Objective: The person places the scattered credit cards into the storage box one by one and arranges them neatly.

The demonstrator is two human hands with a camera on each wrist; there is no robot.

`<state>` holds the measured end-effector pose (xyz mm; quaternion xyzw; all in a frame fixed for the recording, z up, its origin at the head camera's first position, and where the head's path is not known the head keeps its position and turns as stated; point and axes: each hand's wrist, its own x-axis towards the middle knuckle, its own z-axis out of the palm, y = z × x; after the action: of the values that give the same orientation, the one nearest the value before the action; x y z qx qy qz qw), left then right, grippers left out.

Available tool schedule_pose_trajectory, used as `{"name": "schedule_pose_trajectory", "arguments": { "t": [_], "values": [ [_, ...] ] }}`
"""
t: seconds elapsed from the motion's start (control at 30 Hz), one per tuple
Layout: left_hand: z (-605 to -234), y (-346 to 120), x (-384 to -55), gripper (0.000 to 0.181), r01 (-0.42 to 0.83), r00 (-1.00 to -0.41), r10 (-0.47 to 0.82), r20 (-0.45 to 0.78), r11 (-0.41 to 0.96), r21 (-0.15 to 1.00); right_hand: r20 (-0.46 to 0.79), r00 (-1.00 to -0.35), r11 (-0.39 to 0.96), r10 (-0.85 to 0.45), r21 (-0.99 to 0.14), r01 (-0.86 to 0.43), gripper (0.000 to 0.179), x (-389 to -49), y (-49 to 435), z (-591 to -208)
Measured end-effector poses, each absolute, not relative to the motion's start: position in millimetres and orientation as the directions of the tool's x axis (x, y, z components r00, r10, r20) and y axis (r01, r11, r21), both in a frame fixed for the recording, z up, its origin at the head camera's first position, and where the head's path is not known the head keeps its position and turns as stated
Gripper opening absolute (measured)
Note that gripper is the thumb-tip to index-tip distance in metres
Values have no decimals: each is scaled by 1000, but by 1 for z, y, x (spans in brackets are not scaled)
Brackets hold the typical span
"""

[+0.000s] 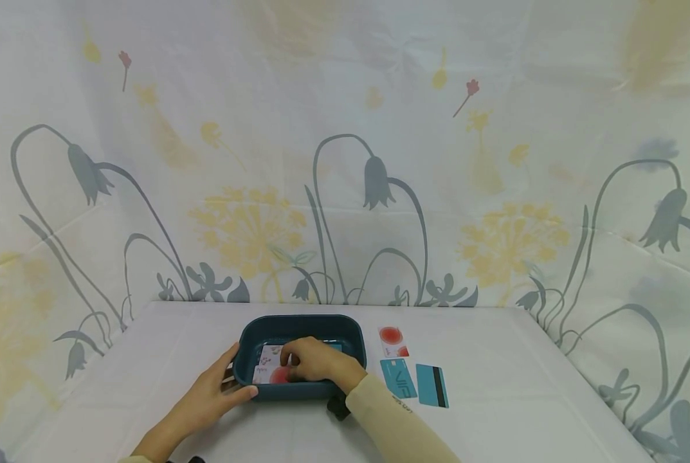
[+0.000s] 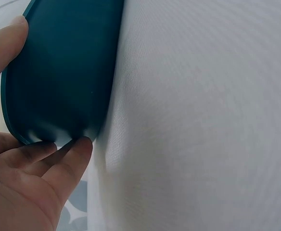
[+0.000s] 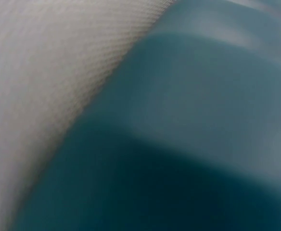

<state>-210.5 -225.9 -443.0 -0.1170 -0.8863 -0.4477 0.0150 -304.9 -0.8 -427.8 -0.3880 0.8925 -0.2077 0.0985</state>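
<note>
A dark teal plastic box [image 1: 299,391] stands on the white table in the head view. My left hand [image 1: 210,388] grips its left end, thumb on the near rim and fingers along the end wall; the left wrist view shows the same hold on the box [image 2: 63,72]. Inside the box, my right hand [image 1: 316,360] reaches down with bent fingers onto the cards. A white card with a red circle [image 1: 263,374] and a flowered white card [image 1: 271,353] lie there, beside a partly hidden blue card [image 1: 337,346]. Whether the right fingertips pinch a card is hidden.
Right of the box lie a red-and-white card [image 1: 393,341], a blue VIP card [image 1: 399,378] and a blue card with a black stripe [image 1: 433,386]. Behind the table [image 1: 495,386] hangs a flower-printed cloth [image 1: 345,96]. The box wall [image 3: 193,96] looms blurred in the right wrist view.
</note>
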Motion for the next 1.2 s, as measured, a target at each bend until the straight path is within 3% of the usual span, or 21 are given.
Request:
{"name": "schedule_pose_trajectory", "arguments": {
  "t": [0.87,1.2],
  "values": [
    [-441,-225,-210,96,221,-972,195,131,567,793,4,-694,608,-720,-477,-634,23,-306,0,-427],
    [-442,-226,-211,97,188,-979,177,103,579,794,53,-708,621,-704,-438,-650,21,-303,10,-416]
  ]
}}
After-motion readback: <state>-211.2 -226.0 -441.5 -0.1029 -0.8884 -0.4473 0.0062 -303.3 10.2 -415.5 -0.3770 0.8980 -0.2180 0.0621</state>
